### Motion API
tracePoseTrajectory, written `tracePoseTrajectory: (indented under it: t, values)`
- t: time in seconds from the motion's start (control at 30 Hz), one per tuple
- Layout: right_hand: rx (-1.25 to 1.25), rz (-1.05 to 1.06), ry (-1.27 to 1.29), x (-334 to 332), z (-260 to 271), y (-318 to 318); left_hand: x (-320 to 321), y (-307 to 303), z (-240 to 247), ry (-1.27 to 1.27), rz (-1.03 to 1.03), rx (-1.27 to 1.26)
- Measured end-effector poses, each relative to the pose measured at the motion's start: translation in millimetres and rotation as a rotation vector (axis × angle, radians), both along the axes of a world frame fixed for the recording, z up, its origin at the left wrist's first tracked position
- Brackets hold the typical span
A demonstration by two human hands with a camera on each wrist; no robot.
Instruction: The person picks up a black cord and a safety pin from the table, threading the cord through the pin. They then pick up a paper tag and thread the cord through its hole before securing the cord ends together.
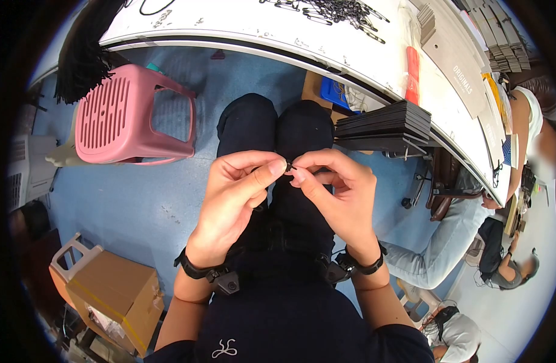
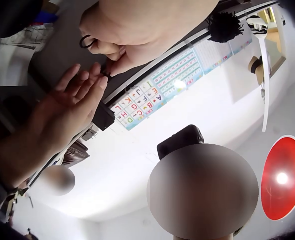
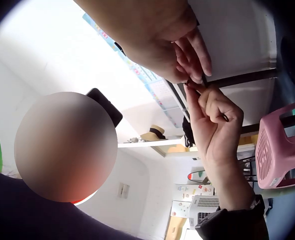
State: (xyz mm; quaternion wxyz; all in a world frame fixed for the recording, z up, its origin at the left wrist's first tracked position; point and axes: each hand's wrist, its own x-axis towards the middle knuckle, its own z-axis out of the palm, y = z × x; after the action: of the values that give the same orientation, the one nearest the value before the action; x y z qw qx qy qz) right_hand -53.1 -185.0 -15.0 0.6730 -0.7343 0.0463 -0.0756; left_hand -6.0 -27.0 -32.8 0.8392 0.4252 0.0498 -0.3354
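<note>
In the head view, the left hand (image 1: 232, 196) and right hand (image 1: 344, 196) meet fingertip to fingertip above the lap. Between them is a small dark piece (image 1: 289, 166), pinched by thumb and forefinger on each side; its shape is too small to tell. A thin black loop (image 2: 87, 42) shows at the left hand's (image 2: 152, 30) curled fingers in the left wrist view, where the right hand (image 2: 52, 120) reaches in from the other side. From the right wrist, the left hand (image 3: 220, 125) appears with its other fingers folded in.
A white table (image 1: 229, 24) runs along the top, bearing a pile of black safety pins (image 1: 332, 11). Black boards (image 1: 384, 126) jut out below its edge. A pink stool (image 1: 123, 115) stands at left, a cardboard box (image 1: 111, 290) lower left. Other people are at right.
</note>
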Motion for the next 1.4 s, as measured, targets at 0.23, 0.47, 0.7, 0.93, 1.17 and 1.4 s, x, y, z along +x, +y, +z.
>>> tracePoseTrajectory:
  t: [0.23, 0.47, 0.7, 0.93, 1.17, 1.4]
  values:
    - [-0.074, 0.029, -0.047, 2.2, -0.5, -1.7, -0.1, 0.7, 0.4, -0.045, 0.003, 0.005]
    - [0.065, 0.068, 0.045, 1.8, 0.0, -3.0, 0.4, 0.9, 1.2, -0.040, -0.009, 0.049]
    - [0.556, 0.249, 0.315, 8.4, 1.1, -14.4, 0.3, -0.6, 0.9, -0.022, -0.005, 0.036]
    - [0.147, 0.022, -0.020, -1.5, -4.2, -7.7, 0.5, -0.5, 3.4, -0.014, 0.004, 0.034]
    - [-0.570, -0.136, -0.456, -1.1, -6.0, -3.6, -1.1, -0.7, 3.6, -0.035, 0.011, 0.040]
    - [-0.599, -0.151, -0.507, 0.3, -12.2, -2.7, -2.6, -0.8, 3.0, -0.045, 0.002, 0.026]
